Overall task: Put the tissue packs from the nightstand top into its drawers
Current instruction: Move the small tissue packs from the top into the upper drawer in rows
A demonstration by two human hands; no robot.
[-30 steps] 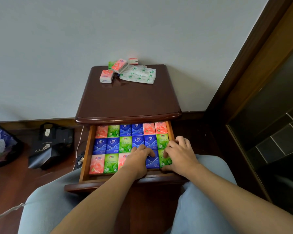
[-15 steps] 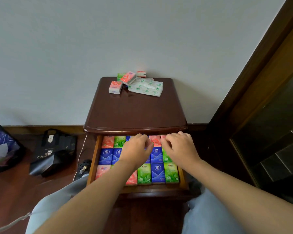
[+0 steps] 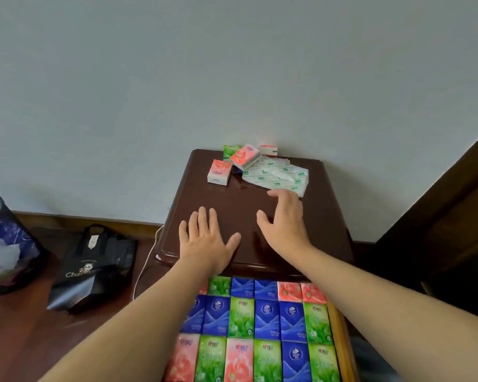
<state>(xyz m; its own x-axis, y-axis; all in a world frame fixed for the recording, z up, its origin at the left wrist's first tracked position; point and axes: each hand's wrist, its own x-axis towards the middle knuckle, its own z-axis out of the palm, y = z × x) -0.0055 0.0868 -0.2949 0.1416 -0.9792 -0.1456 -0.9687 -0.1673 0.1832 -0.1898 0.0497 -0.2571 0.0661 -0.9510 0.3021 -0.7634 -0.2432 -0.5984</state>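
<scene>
Dark wooden nightstand (image 3: pixel 323 216) against pale wall. Open drawer (image 3: pixel 340 340) below, packed with rows of blue, green, pink tissue packs (image 3: pixel 265 318). Black paper bag (image 3: pixel 94 271) on floor at left, beside mesh wastebasket (image 3: pixel 0 244). Left hand (image 3: pixel 207 241) over nightstand top, fingers straight and spread, holding nothing. Right hand (image 3: pixel 284 219) further back, fingers relaxed, empty — fingertips near crumpled green-printed wrapper (image 3: pixel 279 175). Loose packs (image 3: pixel 243 158) — pink and green — at top's rear edge.
</scene>
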